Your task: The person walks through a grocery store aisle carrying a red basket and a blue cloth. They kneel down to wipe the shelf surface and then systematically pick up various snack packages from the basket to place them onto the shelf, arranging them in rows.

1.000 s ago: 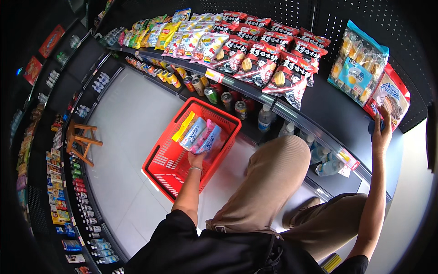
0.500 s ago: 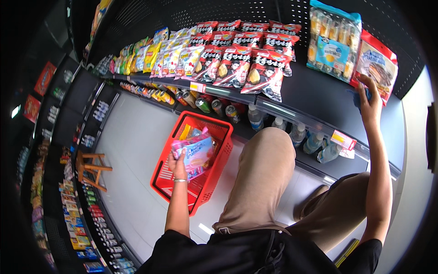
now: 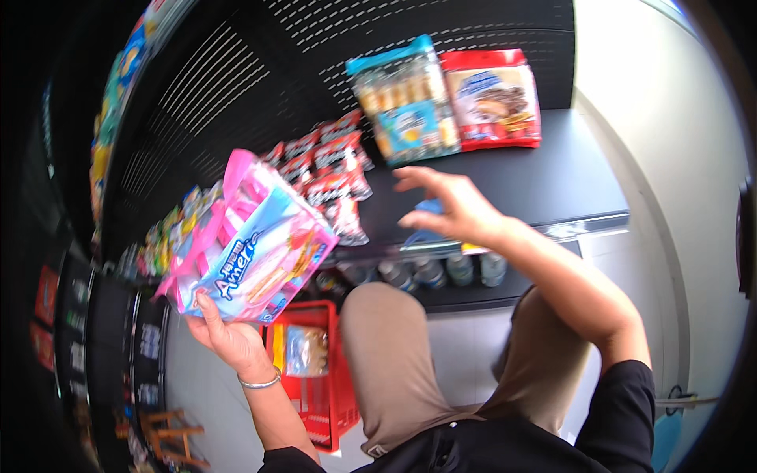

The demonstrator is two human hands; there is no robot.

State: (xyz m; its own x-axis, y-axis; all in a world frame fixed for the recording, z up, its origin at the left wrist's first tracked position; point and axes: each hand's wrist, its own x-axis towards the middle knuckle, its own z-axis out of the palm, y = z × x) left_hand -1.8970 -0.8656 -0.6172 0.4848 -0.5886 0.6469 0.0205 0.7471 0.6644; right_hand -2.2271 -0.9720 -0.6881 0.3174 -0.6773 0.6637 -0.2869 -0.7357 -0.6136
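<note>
The left hand (image 3: 229,340) grips a pink-and-blue snack package (image 3: 268,260) at its lower edge, thumb across the front, holding it tilted in the air before the red-and-black snack bags (image 3: 335,162). The right hand (image 3: 465,211) is near the shelf (image 3: 552,177), thumb and forefinger wide apart, though I cannot tell whether its other fingers hold the blurred blue item (image 3: 430,206) beside them. A red basket (image 3: 341,394) on the floor holds a light-blue package (image 3: 303,351).
</note>
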